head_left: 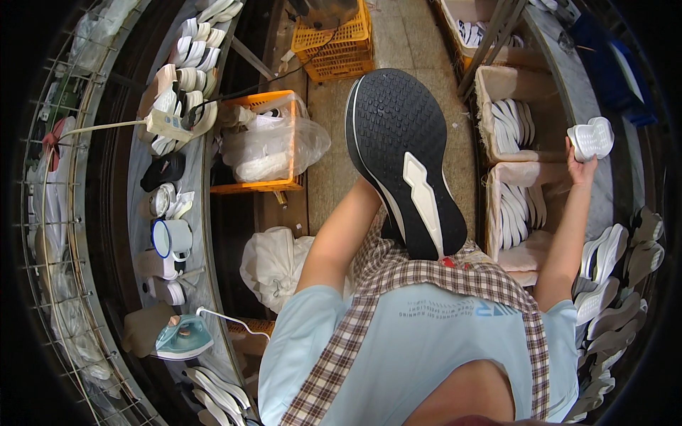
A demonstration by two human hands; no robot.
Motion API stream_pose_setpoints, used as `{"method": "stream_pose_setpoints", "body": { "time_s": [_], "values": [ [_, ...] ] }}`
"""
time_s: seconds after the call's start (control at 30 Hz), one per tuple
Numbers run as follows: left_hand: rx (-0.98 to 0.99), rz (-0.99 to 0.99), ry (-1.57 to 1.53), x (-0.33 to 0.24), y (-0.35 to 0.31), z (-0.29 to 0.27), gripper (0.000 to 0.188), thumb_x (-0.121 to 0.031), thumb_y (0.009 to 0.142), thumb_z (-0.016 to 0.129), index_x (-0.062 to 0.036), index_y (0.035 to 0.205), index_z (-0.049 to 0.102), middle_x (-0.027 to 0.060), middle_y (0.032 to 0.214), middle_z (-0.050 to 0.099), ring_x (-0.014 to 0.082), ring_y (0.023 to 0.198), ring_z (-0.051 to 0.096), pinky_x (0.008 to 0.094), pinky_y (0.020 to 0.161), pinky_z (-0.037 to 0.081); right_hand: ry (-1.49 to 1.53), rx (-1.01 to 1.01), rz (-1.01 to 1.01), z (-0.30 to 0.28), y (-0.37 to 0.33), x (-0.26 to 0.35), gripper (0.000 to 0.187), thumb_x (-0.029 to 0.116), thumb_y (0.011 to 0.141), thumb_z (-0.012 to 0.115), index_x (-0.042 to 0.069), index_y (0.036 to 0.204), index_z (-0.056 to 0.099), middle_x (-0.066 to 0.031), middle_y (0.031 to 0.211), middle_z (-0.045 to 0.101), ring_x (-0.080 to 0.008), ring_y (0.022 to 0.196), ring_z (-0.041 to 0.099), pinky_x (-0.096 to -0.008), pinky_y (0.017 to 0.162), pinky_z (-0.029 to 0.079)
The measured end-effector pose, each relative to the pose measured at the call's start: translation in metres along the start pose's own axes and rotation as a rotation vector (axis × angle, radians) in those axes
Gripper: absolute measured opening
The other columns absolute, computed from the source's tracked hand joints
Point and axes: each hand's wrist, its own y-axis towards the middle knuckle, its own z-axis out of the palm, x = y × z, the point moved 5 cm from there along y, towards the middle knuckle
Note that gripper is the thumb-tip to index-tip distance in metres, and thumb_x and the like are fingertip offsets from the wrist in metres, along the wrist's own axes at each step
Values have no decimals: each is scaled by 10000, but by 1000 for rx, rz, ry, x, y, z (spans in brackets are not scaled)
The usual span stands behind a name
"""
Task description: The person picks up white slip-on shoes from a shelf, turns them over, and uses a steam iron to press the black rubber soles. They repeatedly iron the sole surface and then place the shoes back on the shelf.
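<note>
Left hand hidden behind black-soled shoe [401, 121] before checked apron [412, 275]; cannot tell grip, loose hold could drop it. Right hand [582, 170] pinches white moulded piece [594, 138] by 1 edge; might tip.

The bare left forearm [339, 238], emerging from a short pale-blue fabric sleeve [298, 341], angles forward and inward, its hand hidden from view. The bare right arm [566, 231] reaches forward and out to the side, the bare right hand [582, 169] gripping with curled fingers.
</note>
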Motion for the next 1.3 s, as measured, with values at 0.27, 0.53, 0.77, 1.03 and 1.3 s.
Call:
{"method": "stream_pose_setpoints", "body": {
  "time_s": [0.27,0.53,0.77,1.03,1.3],
  "values": [
    [-26,-7,13,0,8,-3,674,-444,859,509,40,1307,370,218,941,587,363,915,598,557,867,433,112,-429,128,101,-99,-98,675,293,891,556,-16,1394,229,-255,1355,357,-379,1205,451,-420,938,472],
    [-109,-13,72,1,28,-17,667,-447,863,497,36,1306,372,210,910,584,357,891,600,547,857,441,-1574,712,-189,300,-269,-244,736,374,749,695,85,1352,389,-201,1417,300,-346,1281,363,-419,1019,357],
    [-196,3,166,0,32,-27,662,-450,867,487,32,1306,374,202,882,581,353,869,601,539,849,448,-2015,754,-422,312,-288,-284,885,322,684,731,94,1413,285,-238,1437,201,-452,1304,241,-537,1014,273],
    [58,-74,176,-3,23,18,655,-453,872,475,28,1305,376,193,851,577,347,845,603,530,840,456,-625,400,57,254,-266,-238,918,230,643,714,-7,1403,256,-158,1306,455,-272,1176,489,-354,974,417],
    [156,-61,134,-2,27,55,720,-457,863,508,53,1332,313,190,822,571,346,821,606,505,823,475,92,522,104,235,-244,-182,754,438,816,589,114,1430,295,-155,1468,277,-378,1365,193,-642,958,353]
  ]
}}
